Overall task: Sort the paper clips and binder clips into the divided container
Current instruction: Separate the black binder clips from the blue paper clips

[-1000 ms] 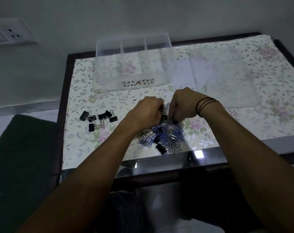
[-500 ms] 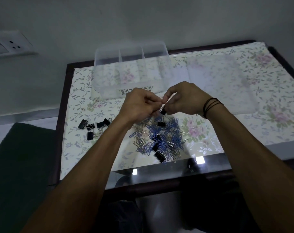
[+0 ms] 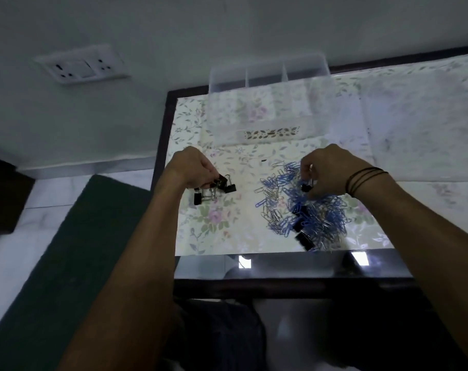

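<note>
A grey wall (image 3: pixel 227 28) fills the top of the frame, a socket plate (image 3: pixel 81 66) at upper left, a dark green mat (image 3: pixel 67 250) at lower left. The floral-covered table (image 3: pixel 241 236) holds the clear divided container (image 3: pixel 267 103) at upper centre. The left hand (image 3: pixel 191 167) is curled over a small group of black binder clips (image 3: pixel 222 184) — grip unclear. The right hand (image 3: pixel 325 170) pinches a black binder clip (image 3: pixel 306 187) above the blue paper clips (image 3: pixel 307 210).

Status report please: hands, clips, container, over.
Left hand at binder clips. Right hand pinching a black clip over the pile. Container looks empty, nothing blocking.
</note>
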Available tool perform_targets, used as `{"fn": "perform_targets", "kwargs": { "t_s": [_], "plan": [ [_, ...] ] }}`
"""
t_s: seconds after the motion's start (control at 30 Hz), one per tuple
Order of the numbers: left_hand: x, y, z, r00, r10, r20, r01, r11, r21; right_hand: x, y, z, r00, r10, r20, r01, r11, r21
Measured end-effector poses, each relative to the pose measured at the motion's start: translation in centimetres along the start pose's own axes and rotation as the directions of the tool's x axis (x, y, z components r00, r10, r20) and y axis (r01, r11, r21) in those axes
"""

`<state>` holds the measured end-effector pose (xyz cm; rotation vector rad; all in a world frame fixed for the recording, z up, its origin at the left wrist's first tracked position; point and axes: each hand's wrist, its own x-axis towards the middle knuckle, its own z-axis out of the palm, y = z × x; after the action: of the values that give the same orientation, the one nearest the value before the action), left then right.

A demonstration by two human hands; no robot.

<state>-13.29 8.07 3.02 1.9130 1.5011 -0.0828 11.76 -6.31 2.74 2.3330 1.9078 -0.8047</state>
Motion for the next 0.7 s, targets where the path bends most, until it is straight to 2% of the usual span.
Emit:
{"fn": "perform_targets", "kwargs": {
  "t_s": [0.1,0.23,0.37,0.5,0.6,0.7],
  "plan": [
    [-0.2,0.3,0.0,0.999,0.001,-0.042,0.002,0.998,0.064,0.1,0.1,0.2,0.999,-0.013,-0.031,0.013,1.0,-0.014],
    [-0.3,1.7,0.3,0.987,0.076,-0.143,-0.058,0.99,0.125,0.1,0.4,0.1,0.996,-0.026,-0.082,0.024,0.999,-0.028],
    [-0.2,3.5,1.6,0.961,0.166,-0.221,-0.145,0.984,0.105,0.1,0.7,-0.1,0.998,0.007,-0.064,-0.007,1.0,-0.007],
    [-0.6,6.2,4.0,0.948,0.278,-0.156,-0.274,0.961,0.045,0.0,0.7,0.0,1.0,0.02,-0.019,-0.02,0.999,0.027],
    [-1.6,8.5,6.3,0.912,0.408,-0.027,-0.408,0.913,0.018,-0.1,0.9,0.0,1.0,0.029,0.009,-0.03,0.999,0.041],
    [-1.9,9.9,8.4,0.875,0.473,0.1,-0.479,0.877,0.039,-0.2,1.2,-0.4,0.999,0.041,0.016,-0.042,0.997,0.067]
  ]
}}
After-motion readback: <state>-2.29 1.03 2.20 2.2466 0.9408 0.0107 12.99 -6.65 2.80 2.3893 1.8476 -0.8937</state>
